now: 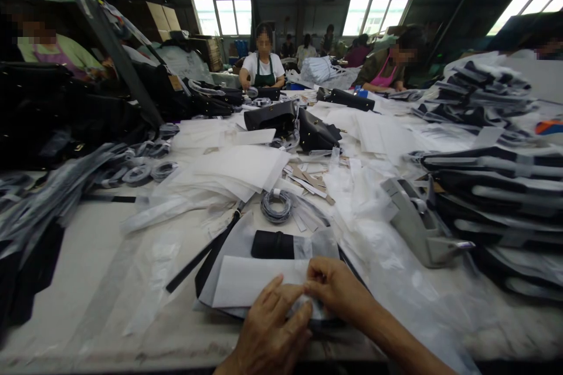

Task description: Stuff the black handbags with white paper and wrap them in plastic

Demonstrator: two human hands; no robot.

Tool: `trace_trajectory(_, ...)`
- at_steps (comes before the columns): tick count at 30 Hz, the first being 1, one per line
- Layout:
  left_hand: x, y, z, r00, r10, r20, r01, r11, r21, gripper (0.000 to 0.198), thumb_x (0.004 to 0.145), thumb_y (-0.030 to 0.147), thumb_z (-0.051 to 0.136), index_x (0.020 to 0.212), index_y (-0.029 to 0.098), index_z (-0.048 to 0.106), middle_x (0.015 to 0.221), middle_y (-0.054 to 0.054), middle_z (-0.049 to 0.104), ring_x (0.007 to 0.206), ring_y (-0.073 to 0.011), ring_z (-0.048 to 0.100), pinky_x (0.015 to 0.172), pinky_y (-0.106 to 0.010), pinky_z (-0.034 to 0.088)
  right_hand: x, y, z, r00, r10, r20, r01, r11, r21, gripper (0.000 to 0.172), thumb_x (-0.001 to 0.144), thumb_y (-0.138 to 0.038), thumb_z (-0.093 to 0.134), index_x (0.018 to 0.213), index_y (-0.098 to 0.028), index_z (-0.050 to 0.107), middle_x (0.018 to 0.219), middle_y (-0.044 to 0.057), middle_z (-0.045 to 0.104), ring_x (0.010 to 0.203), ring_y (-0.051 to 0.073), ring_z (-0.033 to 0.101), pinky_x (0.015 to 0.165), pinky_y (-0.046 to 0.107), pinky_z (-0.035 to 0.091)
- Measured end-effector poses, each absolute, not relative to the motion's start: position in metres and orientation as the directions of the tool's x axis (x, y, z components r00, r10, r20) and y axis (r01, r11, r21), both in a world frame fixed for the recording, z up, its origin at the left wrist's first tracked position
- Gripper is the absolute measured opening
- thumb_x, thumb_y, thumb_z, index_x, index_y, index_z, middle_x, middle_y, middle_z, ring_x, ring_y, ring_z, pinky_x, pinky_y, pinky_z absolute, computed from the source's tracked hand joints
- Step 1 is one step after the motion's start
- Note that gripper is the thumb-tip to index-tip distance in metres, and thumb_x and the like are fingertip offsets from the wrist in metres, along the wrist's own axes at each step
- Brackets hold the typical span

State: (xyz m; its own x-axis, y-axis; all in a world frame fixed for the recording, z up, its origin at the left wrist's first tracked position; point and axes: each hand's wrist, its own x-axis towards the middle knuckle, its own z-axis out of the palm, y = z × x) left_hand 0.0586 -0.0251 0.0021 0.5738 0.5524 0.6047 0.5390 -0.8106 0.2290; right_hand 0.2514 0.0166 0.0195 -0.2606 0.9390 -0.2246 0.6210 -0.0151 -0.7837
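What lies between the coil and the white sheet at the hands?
In the head view, a black piece lies between the coil and the white sheet, with pale wrapping beside it.

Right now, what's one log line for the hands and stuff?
left hand: touching white sheet | right hand: at sheet's right end | sheet: on bag | coil: beyond bag

A factory workshop is indicated by the broad tabletop [101, 228], which is crowded with black bags [272, 117], white sheets [246, 281], coils [265, 209] and a tape dispenser [404, 213]. Wrapped goods [505, 181] are piled at the right, and places around the edge are occupied by workers [263, 64], some dressed in aprons [387, 74]. The dim hall [303, 5] behind is lit by large paned windows [220, 5].
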Motion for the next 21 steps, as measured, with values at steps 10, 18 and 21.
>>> trace_trajectory(10, 0.063, -0.029, 0.002, 0.566, 0.594, 0.572, 0.575, -0.781, 0.242, 0.028, 0.094, 0.028, 0.057, 0.119, 0.015, 0.060, 0.108, -0.009, 0.072, 0.104, -0.0253, 0.069, 0.102, -0.047, 0.054, 0.270, -0.024, 0.012, -0.405, 0.893, 0.197, 0.490, 0.393, -0.778, 0.014, 0.091, -0.018, 0.061, 0.077, -0.020, 0.060, 0.072, -0.002, 0.062, 0.067, 0.013, 0.057, 0.063, 0.023, 0.044)
trace_trajectory(18, 0.064, -0.030, 0.003, 0.590, 0.568, 0.573, 0.582, -0.792, 0.185, 0.029, 0.091, 0.021, 0.055, 0.120, 0.014, 0.059, 0.109, -0.010, 0.071, 0.104, -0.0255, 0.069, 0.100, -0.049, 0.055, 0.287, -0.058, 0.018, -0.603, 0.551, 0.576, 0.466, 0.830, -0.307, 0.019, 0.097, -0.013, 0.049, 0.105, -0.018, 0.065, 0.096, 0.006, 0.074, 0.097, 0.020, 0.067, 0.093, 0.036, 0.053)
trace_trajectory(21, 0.063, -0.029, 0.001, 0.594, 0.548, 0.589, 0.587, -0.796, 0.148, 0.028, 0.093, 0.022, 0.054, 0.119, 0.015, 0.060, 0.109, -0.010, 0.071, 0.104, -0.0251, 0.069, 0.101, -0.047, 0.055, 0.319, -0.054, 0.035, -0.500, 0.623, 0.601, 0.571, 0.759, -0.312, 0.024, 0.092, -0.014, 0.058, 0.113, -0.023, 0.066, 0.101, 0.003, 0.075, 0.103, 0.020, 0.069, 0.099, 0.034, 0.053)
